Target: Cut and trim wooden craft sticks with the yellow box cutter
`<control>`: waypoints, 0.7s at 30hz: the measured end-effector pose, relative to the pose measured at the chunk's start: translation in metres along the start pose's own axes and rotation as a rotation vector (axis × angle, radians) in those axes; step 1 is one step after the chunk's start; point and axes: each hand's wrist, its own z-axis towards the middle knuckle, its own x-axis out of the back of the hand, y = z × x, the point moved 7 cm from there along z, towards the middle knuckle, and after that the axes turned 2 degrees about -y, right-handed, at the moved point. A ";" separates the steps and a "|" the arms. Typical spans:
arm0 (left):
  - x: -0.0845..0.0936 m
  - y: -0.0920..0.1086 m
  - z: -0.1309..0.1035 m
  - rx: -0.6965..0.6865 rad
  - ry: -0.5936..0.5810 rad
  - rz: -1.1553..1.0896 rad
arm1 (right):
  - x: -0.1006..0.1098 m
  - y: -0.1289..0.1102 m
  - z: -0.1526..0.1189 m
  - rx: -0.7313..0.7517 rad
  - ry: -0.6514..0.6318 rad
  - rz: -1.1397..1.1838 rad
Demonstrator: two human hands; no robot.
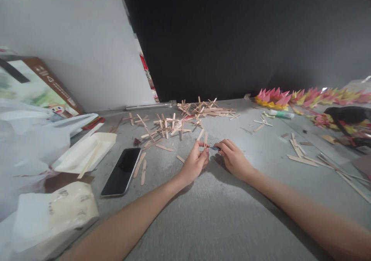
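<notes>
My left hand (pixel 194 161) pinches an upright wooden craft stick (pixel 205 139) at its lower part. My right hand (pixel 233 157) is closed around a small dark tool with a thin tip (pixel 215 148). That tip points left and meets the stick at the left fingertips; whether it goes into the wood I cannot tell. Another craft stick (pixel 200 134) leans just left of the held one, and I cannot make out whether it is gripped too. A loose stick (pixel 180 159) lies beside my left hand. Behind the hands is a heap of craft sticks (pixel 203 112), several joined in crosses.
A phone (pixel 121 172) lies on the grey table (pixel 197 226) at left, near a pale tray (pixel 100 147) and a white plastic bag (pixel 31 137). Pink and yellow folded-paper pieces (pixel 272 98), a glue stick (pixel 281 114) and loose sticks (pixel 302 159) lie at right. A black panel (pixel 232 40) rises behind.
</notes>
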 end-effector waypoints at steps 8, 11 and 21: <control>0.005 -0.010 0.001 0.046 0.086 0.147 | 0.019 -0.017 0.008 -0.165 -0.088 -0.155; 0.008 -0.011 0.001 0.025 0.106 0.236 | 0.027 -0.021 0.013 -0.353 -0.155 -0.073; 0.008 -0.010 0.000 0.005 0.109 0.377 | 0.023 -0.030 0.016 -0.463 -0.304 0.109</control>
